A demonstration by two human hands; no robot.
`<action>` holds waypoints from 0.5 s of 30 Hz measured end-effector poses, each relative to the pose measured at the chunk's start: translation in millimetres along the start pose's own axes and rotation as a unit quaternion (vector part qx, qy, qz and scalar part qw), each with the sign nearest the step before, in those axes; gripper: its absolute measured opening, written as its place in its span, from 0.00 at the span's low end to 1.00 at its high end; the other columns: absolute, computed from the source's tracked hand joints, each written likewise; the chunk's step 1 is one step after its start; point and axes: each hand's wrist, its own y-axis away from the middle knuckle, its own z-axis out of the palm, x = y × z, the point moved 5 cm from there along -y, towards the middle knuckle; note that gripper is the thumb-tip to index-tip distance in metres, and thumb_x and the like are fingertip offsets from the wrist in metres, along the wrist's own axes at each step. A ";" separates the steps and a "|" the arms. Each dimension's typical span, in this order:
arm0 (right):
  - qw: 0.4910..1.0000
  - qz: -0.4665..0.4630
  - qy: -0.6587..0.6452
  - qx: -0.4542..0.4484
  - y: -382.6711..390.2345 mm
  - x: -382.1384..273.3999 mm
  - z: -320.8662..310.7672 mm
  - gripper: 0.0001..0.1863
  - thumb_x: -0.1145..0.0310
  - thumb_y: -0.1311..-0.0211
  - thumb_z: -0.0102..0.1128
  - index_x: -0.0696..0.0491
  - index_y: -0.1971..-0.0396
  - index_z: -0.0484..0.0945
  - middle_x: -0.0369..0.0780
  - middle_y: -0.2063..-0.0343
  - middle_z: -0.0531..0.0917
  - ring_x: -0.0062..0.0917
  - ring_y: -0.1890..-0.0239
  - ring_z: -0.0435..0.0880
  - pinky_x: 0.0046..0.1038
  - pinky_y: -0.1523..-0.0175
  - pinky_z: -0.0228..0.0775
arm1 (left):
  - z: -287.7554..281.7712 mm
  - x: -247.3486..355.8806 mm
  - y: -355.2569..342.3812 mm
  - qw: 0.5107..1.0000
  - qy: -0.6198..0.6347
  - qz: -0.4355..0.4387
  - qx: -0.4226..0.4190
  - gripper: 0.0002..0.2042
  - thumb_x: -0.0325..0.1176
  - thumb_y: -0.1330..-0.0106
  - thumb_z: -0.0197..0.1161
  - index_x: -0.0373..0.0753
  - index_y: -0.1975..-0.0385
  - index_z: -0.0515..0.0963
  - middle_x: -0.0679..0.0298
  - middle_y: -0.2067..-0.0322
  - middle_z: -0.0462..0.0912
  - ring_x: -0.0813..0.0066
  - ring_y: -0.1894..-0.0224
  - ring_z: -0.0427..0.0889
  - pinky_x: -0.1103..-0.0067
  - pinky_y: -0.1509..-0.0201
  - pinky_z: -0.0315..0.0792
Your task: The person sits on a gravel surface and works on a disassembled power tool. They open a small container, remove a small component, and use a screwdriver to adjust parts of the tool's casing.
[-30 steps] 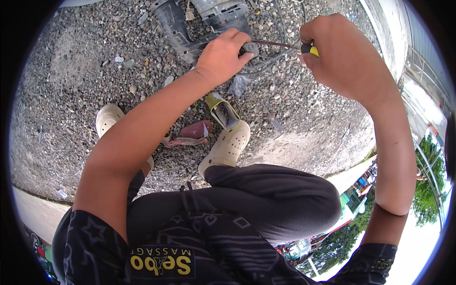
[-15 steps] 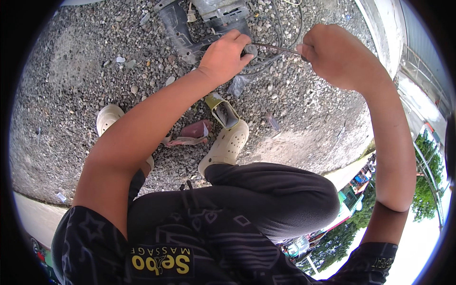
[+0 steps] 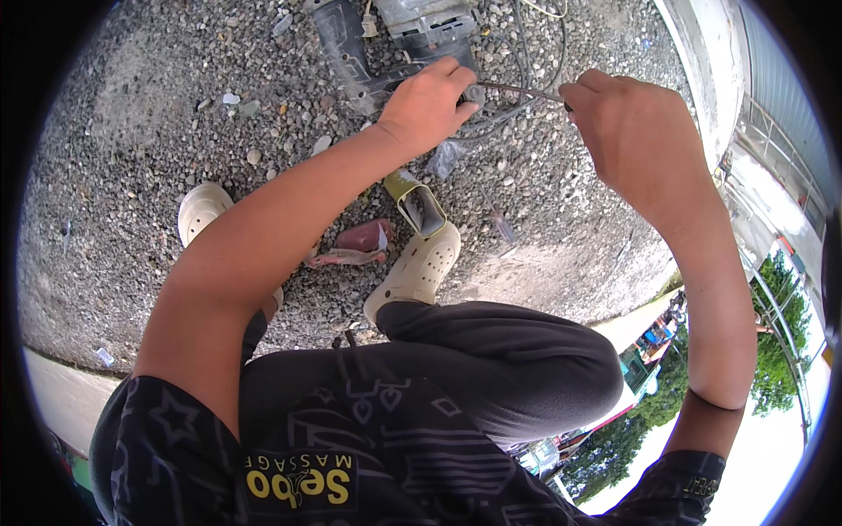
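A grey and black machine [image 3: 434, 26] lies on gravel at the top of the view, with a black plastic handle frame [image 3: 344, 54] along its left side. My left hand [image 3: 430, 107] is closed on the machine's near black end, the thumb beside a small round grey part [image 3: 474, 94]. In my right hand [image 3: 636, 140], a fist to the right, is what looks like a screwdriver [image 3: 522, 89]. Its thin dark shaft runs left to the round part; whether the tip touches is hard to see. My fist hides most of its handle.
Grey cables [image 3: 526, 61] loop behind the shaft. Near my clog [image 3: 421, 267] stand an open yellow-green box [image 3: 417, 203] and a torn pinkish packet [image 3: 364, 237]. A clear plastic bag [image 3: 445, 159] and a small clear-handled tool [image 3: 502, 226] lie on the gravel.
My right fist has turned and dropped slightly lower in the view, its forearm shifting left. The machine and my left hand appear a little further right. Both hands keep their hold.
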 end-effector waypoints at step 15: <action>0.947 0.213 -0.234 -0.063 3.6 30.7 17.5 0.12 0.67 0.34 0.68 0.59 0.56 0.87 0.50 0.61 0.91 0.46 0.57 0.90 0.39 0.49 0.80 | 1.8 -2.3 -1.7 1.000 -0.008 0.021 -0.003 0.17 0.40 0.34 0.72 0.41 0.50 0.79 0.60 0.60 0.79 0.64 0.65 0.87 0.67 0.57 0.83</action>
